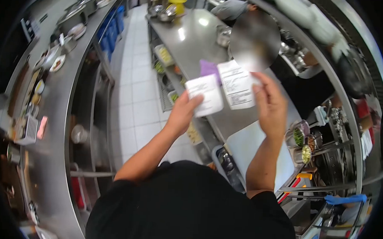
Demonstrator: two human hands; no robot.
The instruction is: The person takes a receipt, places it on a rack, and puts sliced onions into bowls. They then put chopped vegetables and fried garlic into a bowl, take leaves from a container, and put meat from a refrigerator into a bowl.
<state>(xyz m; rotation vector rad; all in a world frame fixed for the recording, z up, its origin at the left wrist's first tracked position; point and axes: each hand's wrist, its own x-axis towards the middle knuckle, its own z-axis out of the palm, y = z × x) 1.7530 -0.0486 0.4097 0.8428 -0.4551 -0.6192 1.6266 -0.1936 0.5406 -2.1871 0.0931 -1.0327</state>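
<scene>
My left hand (184, 112) pinches a white printed receipt (204, 95) between thumb and fingers, with the thumb on its front. In my right hand (269, 106) is a second white receipt (236, 88), gripped at its right edge and turned to face me. The two slips are side by side above the steel counter (193, 38), the right one a little higher. Behind them shows a purple piece (208, 68), partly covered by the papers. Under my right forearm lies a white cutting board (252, 141).
Small containers of chopped green food (299, 138) stand right of the board. Another person (230, 10) is across the counter. Metal bowls (167, 13) sit at its far end. A tiled aisle (135, 91) separates it from the long steel counter (54, 173) on the left.
</scene>
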